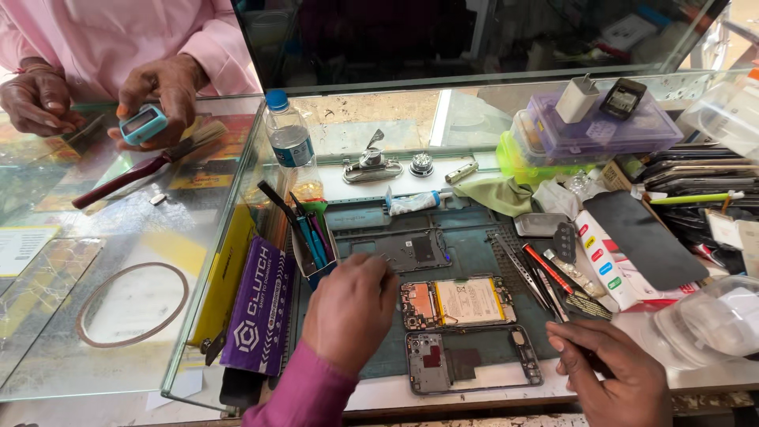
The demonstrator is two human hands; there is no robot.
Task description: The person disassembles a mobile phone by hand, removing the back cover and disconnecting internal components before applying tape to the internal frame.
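An opened phone (457, 303) with its battery and boards showing lies on a teal work mat (474, 229). Its grey frame (473, 361) lies just below it. My left hand (352, 312) hovers over the mat left of the phone, back upward, with the fingertips curled under and hidden. At the counter's front edge, my right hand (613, 368) rests to the right of the frame. Its fingers are closed around what looks like a thin dark tool, mostly hidden.
Across the glass counter (95, 261) another person in pink holds a small light-blue device (143, 124). Nearby are a brush (150, 166), a water bottle (288, 142), a tool cup (312, 237), a purple box (261, 316), screwdrivers (545, 273), a black screen (644, 237) and plastic boxes (593, 130).
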